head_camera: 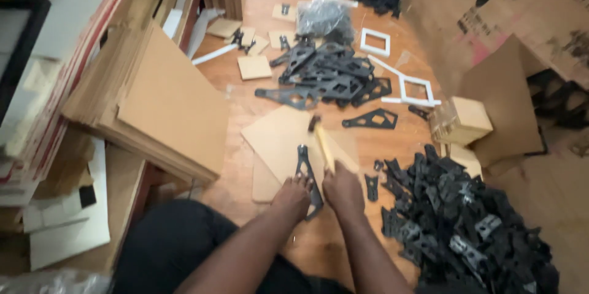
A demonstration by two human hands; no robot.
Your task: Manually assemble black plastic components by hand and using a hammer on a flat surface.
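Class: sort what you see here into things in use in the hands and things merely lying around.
In use:
left hand on black bracket
right hand gripping wooden-handled tool
board underneath

Lying about:
heap of black parts
white frames
stacked boards

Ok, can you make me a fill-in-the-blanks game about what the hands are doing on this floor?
1. The right hand grips a hammer with a ____ handle.
2. The left hand presses on a flat bracket coloured ____.
3. The big pile of black parts lies on the person's ____ side.
4. The bracket rests on a brown ____ sheet.

Missing words: wooden; black; right; cardboard
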